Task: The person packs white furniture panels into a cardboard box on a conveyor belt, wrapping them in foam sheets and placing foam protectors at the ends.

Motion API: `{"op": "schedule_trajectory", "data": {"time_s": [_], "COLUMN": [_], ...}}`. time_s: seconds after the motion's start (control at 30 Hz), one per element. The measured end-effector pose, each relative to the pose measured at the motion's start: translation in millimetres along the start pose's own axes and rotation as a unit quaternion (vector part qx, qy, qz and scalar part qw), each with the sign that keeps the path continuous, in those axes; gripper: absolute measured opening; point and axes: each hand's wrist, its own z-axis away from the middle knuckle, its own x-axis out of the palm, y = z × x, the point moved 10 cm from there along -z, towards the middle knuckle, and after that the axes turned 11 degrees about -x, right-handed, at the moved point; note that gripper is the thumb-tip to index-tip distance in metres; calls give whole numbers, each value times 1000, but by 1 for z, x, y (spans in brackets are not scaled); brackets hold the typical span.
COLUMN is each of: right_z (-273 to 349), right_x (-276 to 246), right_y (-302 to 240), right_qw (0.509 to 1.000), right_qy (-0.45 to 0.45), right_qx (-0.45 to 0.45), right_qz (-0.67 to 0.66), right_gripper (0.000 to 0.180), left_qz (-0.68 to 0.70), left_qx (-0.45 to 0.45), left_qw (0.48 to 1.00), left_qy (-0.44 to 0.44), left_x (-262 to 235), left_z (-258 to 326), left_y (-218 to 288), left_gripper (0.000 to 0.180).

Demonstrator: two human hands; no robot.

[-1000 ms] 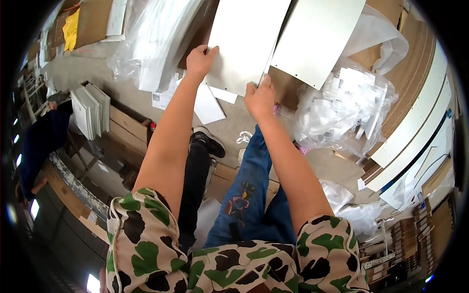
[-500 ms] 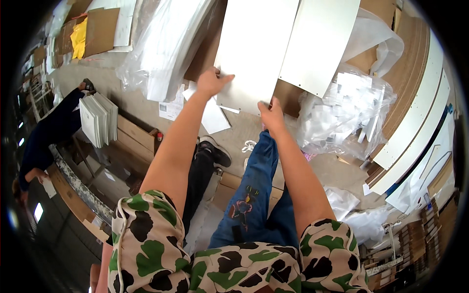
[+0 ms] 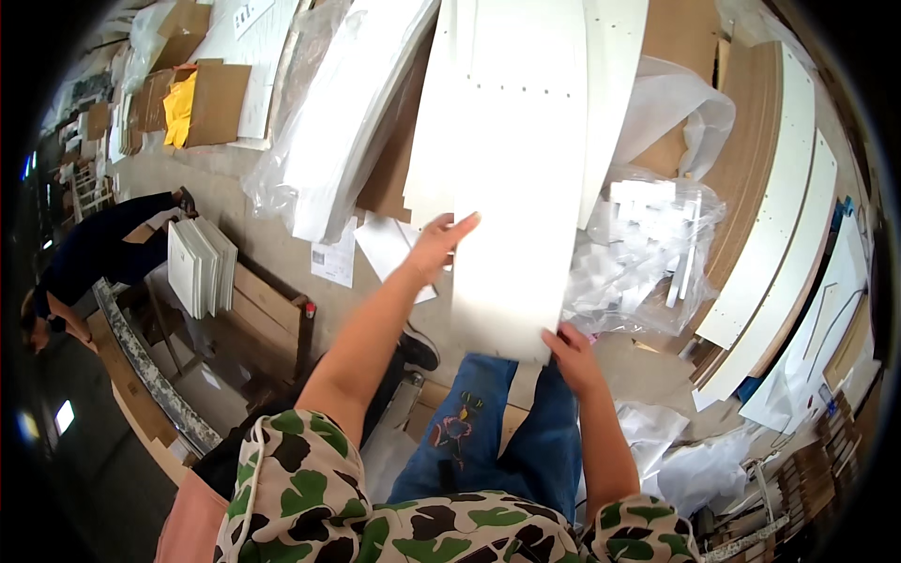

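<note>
A long white panel with a row of small holes reaches from the top of the view almost to my legs. My left hand grips its left edge, thumb lying on the upper face and fingers partly hidden. At the near right corner, my right hand is closed round the edge, its fingertips hidden beneath. Under the held panel, parts of a second white panel show on the left. Another white panel shows along the right side.
Plastic-wrapped white boards lean at the left. A clear bag of white pieces lies right, beside stacked brown and white boards. A person in dark clothes bends at far left near a stack of white panels.
The held panel has come toward me and now overlaps the panel on the right. Both hands have moved nearer with it, the right hand also shifting rightward.
</note>
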Motion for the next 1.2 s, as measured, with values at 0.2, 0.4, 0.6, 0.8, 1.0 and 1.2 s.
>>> {"op": "schedule_trajectory", "data": {"time_s": [0.2,0.4,0.6,0.8,1.0,1.2], "right_z": [131,206,312,393,533,675], "right_x": [-66,-140,-181,-172,-199,-235], "right_y": [-7,-9,-59,-129,-107,-52], "right_qw": [858,834,847,810,769,640], "right_qy": [50,303,487,536,601,699], "right_qx": [-120,-151,-165,-235,-219,-311], "right_qz": [-497,-436,-135,-34,-6,-71], "right_gripper": [43,45,37,39,34,27], "left_qz": [155,174,117,53,63,-60], "left_qx": [-6,-138,-4,23,-56,26], "left_qw": [981,932,961,974,950,876], "left_qy": [-120,-287,-250,-219,-300,-479], "left_x": [150,244,227,228,290,452], "left_z": [61,147,108,68,163,405], "left_y": [-63,-136,-52,4,-44,-42], "left_gripper": [47,46,48,64,58,56]}}
